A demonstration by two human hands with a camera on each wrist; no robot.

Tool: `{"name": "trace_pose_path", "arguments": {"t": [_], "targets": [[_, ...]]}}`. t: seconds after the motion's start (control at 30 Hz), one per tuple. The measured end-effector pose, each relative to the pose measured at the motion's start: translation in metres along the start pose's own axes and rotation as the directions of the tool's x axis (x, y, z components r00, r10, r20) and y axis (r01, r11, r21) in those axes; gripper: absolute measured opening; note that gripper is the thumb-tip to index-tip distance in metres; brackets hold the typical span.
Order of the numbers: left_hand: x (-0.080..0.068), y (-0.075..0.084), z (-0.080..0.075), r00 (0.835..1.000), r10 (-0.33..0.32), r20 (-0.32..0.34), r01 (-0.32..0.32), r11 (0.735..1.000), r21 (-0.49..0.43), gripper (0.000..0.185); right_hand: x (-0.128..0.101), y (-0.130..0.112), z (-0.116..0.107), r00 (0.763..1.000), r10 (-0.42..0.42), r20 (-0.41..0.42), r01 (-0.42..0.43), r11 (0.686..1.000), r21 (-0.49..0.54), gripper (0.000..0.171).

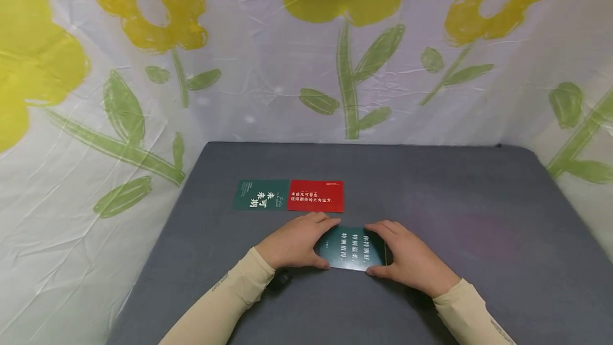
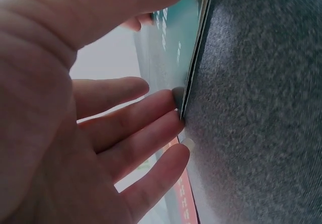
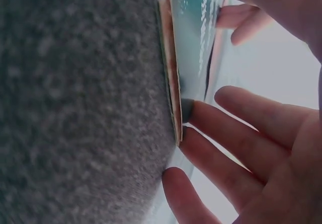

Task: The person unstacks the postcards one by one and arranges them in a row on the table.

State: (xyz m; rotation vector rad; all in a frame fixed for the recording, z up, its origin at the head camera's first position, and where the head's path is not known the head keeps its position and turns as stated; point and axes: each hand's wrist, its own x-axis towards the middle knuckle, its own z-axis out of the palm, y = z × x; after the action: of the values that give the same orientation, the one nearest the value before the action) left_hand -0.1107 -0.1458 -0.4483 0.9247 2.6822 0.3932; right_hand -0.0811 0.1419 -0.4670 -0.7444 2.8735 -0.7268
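Observation:
A small stack of postcard-like cards (image 1: 351, 249), its top one dark green with white characters, lies low over the grey table between my two hands. My left hand (image 1: 299, 241) grips the stack's left end, thumb at the near edge and fingers at the far edge. At the right end my right hand (image 1: 409, 257) holds it the same way. Layered edges of the cards (image 2: 188, 58) show in the left wrist view, with fingertips right at a corner. Thin gaps separate the layers of the cards (image 3: 176, 68) in the right wrist view.
Beyond the hands, a green card (image 1: 262, 195) and a red card (image 1: 316, 196) lie side by side on the grey table (image 1: 479, 196). A white cloth (image 1: 268, 84) printed with yellow flowers hangs behind the table and along its sides. A small dark object (image 1: 280, 279) shows under the left wrist.

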Motion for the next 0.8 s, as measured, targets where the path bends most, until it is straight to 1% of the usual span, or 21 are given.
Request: {"name": "trace_pose_path", "arguments": {"t": [0.2, 0.37, 0.47, 0.6, 0.7, 0.8], "targets": [[-0.001, 0.000, -0.002, 1.000, -0.004, 0.002, 0.004, 1.000, -0.003, 0.096, 0.001, 0.001, -0.003, 1.000, 0.017, 0.021, -0.017, 1.000, 0.014, 0.088], [0.006, 0.004, -0.004, 1.000, -0.002, -0.004, 0.002, 1.000, 0.006, 0.096, 0.001, 0.006, -0.009, 0.999, 0.033, 0.016, -0.033, 0.999, 0.016, 0.089], [0.014, 0.007, -0.008, 1.000, 0.007, -0.003, -0.006, 1.000, 0.014, 0.097, 0.002, 0.012, -0.013, 0.999, 0.039, 0.016, -0.039, 0.999, 0.017, 0.088], [0.030, 0.010, -0.017, 1.000, 0.020, -0.002, -0.020, 0.999, 0.032, 0.099, 0.005, 0.022, -0.019, 0.999, 0.033, 0.013, -0.033, 0.999, 0.006, 0.086], [0.044, 0.008, -0.021, 1.000, 0.015, 0.007, -0.015, 1.000, 0.027, 0.100, 0.010, 0.029, -0.024, 0.999, 0.033, 0.006, -0.033, 0.999, -0.006, 0.086], [0.057, 0.003, -0.022, 1.000, 0.019, 0.004, -0.019, 1.000, 0.004, 0.099, 0.016, 0.037, -0.030, 1.000, 0.031, -0.003, -0.031, 0.999, -0.011, 0.086]]}}
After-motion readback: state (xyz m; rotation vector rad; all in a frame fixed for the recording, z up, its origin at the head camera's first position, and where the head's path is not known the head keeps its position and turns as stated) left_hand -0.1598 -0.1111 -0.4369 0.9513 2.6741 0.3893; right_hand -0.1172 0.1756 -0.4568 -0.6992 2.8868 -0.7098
